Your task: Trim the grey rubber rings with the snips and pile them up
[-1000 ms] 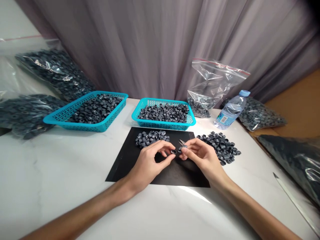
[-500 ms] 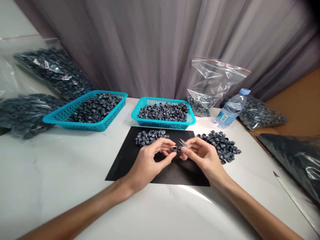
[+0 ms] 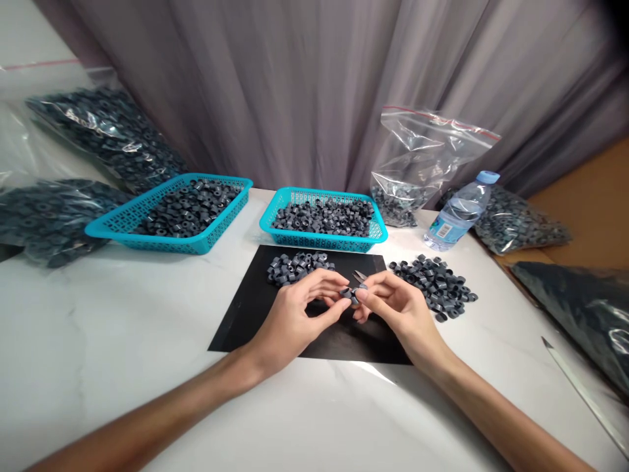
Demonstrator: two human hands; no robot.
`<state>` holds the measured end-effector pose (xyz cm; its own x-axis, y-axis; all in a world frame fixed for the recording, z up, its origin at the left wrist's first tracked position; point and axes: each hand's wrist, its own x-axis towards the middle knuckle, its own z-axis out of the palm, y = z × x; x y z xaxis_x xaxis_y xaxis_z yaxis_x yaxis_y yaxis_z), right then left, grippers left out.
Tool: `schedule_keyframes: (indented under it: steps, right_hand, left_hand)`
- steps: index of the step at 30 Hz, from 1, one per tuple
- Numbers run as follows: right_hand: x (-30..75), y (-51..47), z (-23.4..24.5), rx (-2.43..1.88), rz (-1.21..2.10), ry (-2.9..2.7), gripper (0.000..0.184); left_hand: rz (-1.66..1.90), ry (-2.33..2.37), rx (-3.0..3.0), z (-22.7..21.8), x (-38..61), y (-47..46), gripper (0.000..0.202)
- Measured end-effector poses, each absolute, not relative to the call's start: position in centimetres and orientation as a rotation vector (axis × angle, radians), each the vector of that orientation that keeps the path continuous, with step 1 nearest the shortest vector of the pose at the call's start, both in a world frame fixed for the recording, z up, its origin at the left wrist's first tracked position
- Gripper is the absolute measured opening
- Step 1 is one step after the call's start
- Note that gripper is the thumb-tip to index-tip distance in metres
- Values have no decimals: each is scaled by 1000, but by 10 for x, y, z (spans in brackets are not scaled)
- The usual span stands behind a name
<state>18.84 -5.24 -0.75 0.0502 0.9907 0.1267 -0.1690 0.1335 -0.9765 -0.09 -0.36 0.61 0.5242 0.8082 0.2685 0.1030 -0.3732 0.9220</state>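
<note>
Head view: left hand [image 3: 293, 314] pinches ring [image 3: 346, 294] between thumb and fingertips; right hand [image 3: 400, 305] pinches second ring [image 3: 354, 299], pointed tool [image 3: 360, 275] jutting above, probably tucked there to save reaching. Hands near each other over mat [image 3: 246, 308], rings meeting or nearly, contact unclear; fingertip grip likely leaves rims bare to sight. Dark mat perhaps shields table [image 3: 147, 328]. From rings: mat pile [image 3: 293, 269] at 10 o'clock, loose pile [image 3: 439, 287] at 3, basket [image 3: 322, 241] at 11, all seemingly set within easy reach
</note>
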Motion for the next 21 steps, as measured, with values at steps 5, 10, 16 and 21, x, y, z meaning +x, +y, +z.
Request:
schedule_keyframes:
  steps: [5,10,16,21]
  right_hand:
    - [186,-53,-5,-987,1203,-1077,27]
    - [185,-53,-6,-961,1239,-1040,27]
    - [185,-53,-6,-942,1257,-1035,27]
    - [184,-53,-7,-950,1230,-1048,29]
  left_hand:
    - [899,744,1751,5,-1,-4,18]
    - [882,738,1706,5,0,-3,18]
    - [860,728,1654,6,1,-1,25]
    - [885,739,1629,6,1,1,27]
